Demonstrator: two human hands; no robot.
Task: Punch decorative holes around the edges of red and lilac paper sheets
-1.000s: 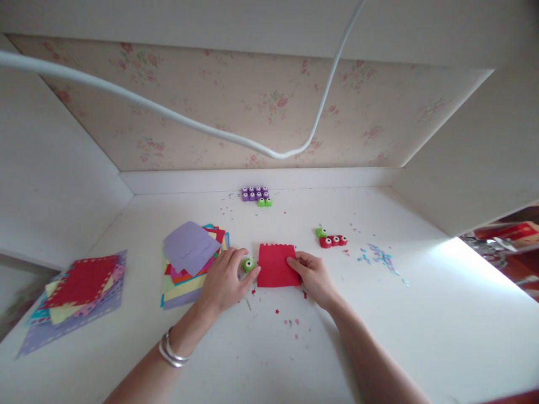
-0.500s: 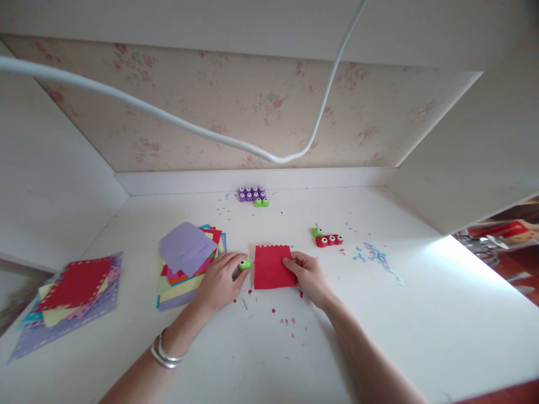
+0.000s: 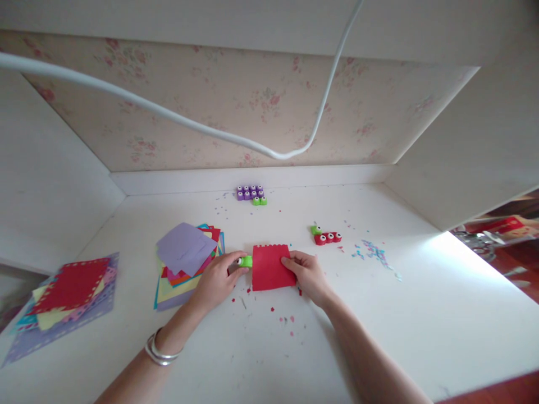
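Note:
My left hand (image 3: pixel 219 279) grips a small green punch (image 3: pixel 245 261) between thumb and fingers, its front at the left edge of a red paper (image 3: pixel 270 269). Whether the paper sits inside the punch's slot is too small to tell. The paper's top edge has a row of small notches. At its right side, my right hand (image 3: pixel 308 276) pinches the paper, thumb on top. Just left of my left hand lies a pile of coloured papers with purple sheets (image 3: pixel 184 247) uppermost.
Purple punches (image 3: pixel 250 193) and two green ones stand near the back wall. Red punches (image 3: pixel 328 238) and a green one stand right of the paper. Punched papers (image 3: pixel 73 283) lie far left. Confetti (image 3: pixel 377 253) is scattered right; a white cable (image 3: pixel 210 133) hangs across the view.
The green punch in my left hand has turned and come up against the red paper's left edge. My right hand still holds the paper. The view has shifted slightly.

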